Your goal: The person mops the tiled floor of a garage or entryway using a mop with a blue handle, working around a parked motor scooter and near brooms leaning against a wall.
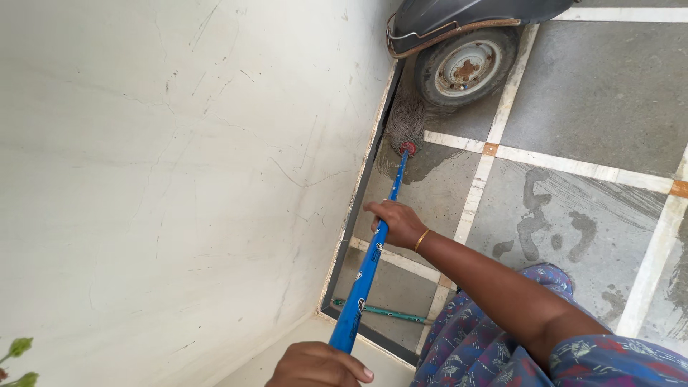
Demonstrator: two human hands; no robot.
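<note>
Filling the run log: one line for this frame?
left hand: grips blue mop handle top | right hand: grips mid-handle | mop head: on wet floor by wall, near scooter wheel

Only small white printed labels run along the blue mop handle (367,269).

Count, head view:
- 2 hands on 1 mop: right hand (396,222) mid-handle, left hand (319,365) at near end.
- 1 mop (369,261): blue handle, 1 grey string head (406,125) at far end w/ 1 red collar.
- 1 gold bangle (421,239) on right wrist.
- 1 scooter wheel (466,66) far, rusty hub; 1 dark mudguard above it.
- 1 thin green rod (387,312) lying on floor near wall base.
- 1 white wall (179,179) left.
- 1 plant sprig (18,358), near-left corner; leaf count can't tell.
- 2 orange tile inserts at floor joints, right side.
- Wet footprints on grey floor (602,93): several, smeared, exact no. unclear.
</note>
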